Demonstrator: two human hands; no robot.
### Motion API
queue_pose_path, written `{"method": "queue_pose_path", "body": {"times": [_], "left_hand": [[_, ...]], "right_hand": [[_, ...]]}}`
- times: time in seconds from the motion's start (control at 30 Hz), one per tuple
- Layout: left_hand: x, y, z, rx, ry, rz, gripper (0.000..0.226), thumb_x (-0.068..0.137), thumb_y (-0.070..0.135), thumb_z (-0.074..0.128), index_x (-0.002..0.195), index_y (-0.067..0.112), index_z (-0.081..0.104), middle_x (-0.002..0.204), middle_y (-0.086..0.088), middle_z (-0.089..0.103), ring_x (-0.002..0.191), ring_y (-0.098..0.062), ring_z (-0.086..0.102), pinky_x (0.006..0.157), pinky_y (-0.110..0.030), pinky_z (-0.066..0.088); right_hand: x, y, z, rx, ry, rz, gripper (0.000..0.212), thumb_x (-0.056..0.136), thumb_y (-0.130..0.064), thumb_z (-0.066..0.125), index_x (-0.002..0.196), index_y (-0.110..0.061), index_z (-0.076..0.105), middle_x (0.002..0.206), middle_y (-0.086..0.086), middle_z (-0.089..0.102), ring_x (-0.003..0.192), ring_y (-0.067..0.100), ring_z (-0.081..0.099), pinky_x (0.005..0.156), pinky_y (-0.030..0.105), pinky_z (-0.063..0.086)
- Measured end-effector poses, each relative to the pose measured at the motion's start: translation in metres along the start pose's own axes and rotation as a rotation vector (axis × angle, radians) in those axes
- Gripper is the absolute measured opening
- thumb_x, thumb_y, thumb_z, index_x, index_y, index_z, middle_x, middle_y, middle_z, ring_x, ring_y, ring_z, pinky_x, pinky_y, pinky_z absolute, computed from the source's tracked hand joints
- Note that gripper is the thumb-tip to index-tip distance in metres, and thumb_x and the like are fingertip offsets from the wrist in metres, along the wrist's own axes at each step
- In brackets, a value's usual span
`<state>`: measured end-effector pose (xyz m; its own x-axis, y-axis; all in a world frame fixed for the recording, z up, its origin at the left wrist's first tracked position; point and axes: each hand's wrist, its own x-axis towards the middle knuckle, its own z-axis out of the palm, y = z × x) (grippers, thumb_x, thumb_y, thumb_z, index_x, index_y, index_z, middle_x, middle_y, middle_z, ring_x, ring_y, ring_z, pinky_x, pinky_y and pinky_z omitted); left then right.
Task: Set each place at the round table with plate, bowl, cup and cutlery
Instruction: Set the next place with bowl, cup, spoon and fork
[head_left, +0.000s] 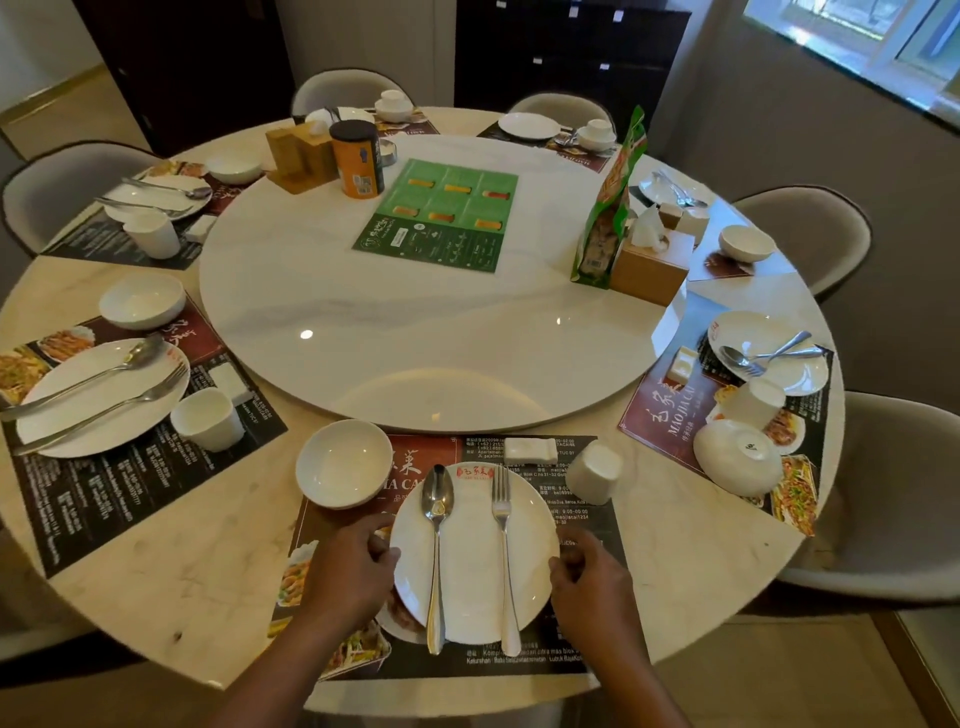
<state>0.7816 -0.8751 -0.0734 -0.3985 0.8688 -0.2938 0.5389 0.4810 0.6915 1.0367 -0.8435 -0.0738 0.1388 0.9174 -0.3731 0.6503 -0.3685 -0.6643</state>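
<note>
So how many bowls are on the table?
7 bowls: one beside the nearest plate, one at the left place, one far left, two at the far side holding cups, one on the right, one upside down near right. Others could hide behind the tissue box.

Two bare hands are seen: the left hand (353, 566) and the right hand (592, 577). Behind the fingers, both wrists are uncovered, and the left forearm (280, 670) and right forearm (639, 675) are shown bare back to the view's edge.
</note>
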Motion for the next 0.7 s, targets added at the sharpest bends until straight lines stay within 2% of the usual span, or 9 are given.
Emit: {"method": "queue_pose_path", "body": {"times": [0.07, 0.13, 0.27, 0.4, 0.5, 0.7], "left_hand": [[0.003, -0.002, -0.002, -0.015, -0.019, 0.009, 0.041, 0.087, 0.016, 0.070, 0.127, 0.024, 0.062, 0.087, 0.009, 0.068, 0.082, -0.007, 0.062, 0.074, -0.026, 0.050], [0.006, -0.005, -0.004, -0.028, -0.028, 0.021, 0.040, 0.087, 0.016, 0.070, 0.126, 0.026, 0.062, 0.086, 0.010, 0.067, 0.081, -0.007, 0.062, 0.074, -0.027, 0.051], [0.011, -0.007, -0.006, -0.047, -0.030, 0.044, 0.038, 0.086, 0.015, 0.070, 0.122, 0.026, 0.065, 0.081, 0.009, 0.067, 0.076, -0.006, 0.063, 0.071, -0.027, 0.051], [0.011, -0.009, -0.007, -0.046, -0.032, 0.052, 0.039, 0.086, 0.016, 0.071, 0.122, 0.028, 0.064, 0.081, 0.010, 0.067, 0.078, -0.007, 0.063, 0.077, -0.033, 0.055], [0.010, -0.010, -0.008, -0.044, -0.034, 0.065, 0.040, 0.086, 0.017, 0.071, 0.124, 0.026, 0.064, 0.083, 0.011, 0.068, 0.083, -0.010, 0.064, 0.080, -0.036, 0.056], [0.010, -0.012, -0.009, -0.053, -0.031, 0.076, 0.039, 0.086, 0.016, 0.070, 0.122, 0.028, 0.064, 0.080, 0.010, 0.068, 0.072, -0.011, 0.065, 0.068, -0.040, 0.059]], "right_hand": [[-0.002, -0.003, 0.001, -0.002, 0.012, 0.014, 0.037, 0.094, -0.027, 0.065, 0.126, -0.043, 0.056, 0.096, -0.017, 0.063, 0.091, 0.011, 0.064, 0.081, 0.039, 0.060], [-0.002, -0.006, 0.001, 0.002, 0.021, 0.014, 0.037, 0.094, -0.025, 0.065, 0.127, -0.039, 0.057, 0.097, -0.016, 0.063, 0.093, 0.008, 0.061, 0.086, 0.034, 0.056], [-0.001, -0.012, 0.000, 0.001, 0.017, 0.020, 0.036, 0.095, -0.025, 0.064, 0.129, -0.036, 0.057, 0.094, -0.018, 0.060, 0.089, 0.003, 0.057, 0.077, 0.024, 0.048], [0.000, -0.015, 0.001, -0.028, 0.014, 0.033, 0.037, 0.094, -0.027, 0.065, 0.129, -0.037, 0.057, 0.096, -0.017, 0.062, 0.092, 0.005, 0.058, 0.085, 0.031, 0.054], [0.000, -0.016, 0.001, -0.017, 0.016, 0.023, 0.037, 0.094, -0.026, 0.065, 0.129, -0.036, 0.058, 0.096, -0.016, 0.062, 0.091, 0.004, 0.058, 0.083, 0.029, 0.052], [-0.002, -0.016, 0.001, -0.031, 0.013, 0.021, 0.037, 0.094, -0.026, 0.065, 0.128, -0.037, 0.057, 0.097, -0.017, 0.062, 0.093, 0.005, 0.058, 0.084, 0.029, 0.052]]}}
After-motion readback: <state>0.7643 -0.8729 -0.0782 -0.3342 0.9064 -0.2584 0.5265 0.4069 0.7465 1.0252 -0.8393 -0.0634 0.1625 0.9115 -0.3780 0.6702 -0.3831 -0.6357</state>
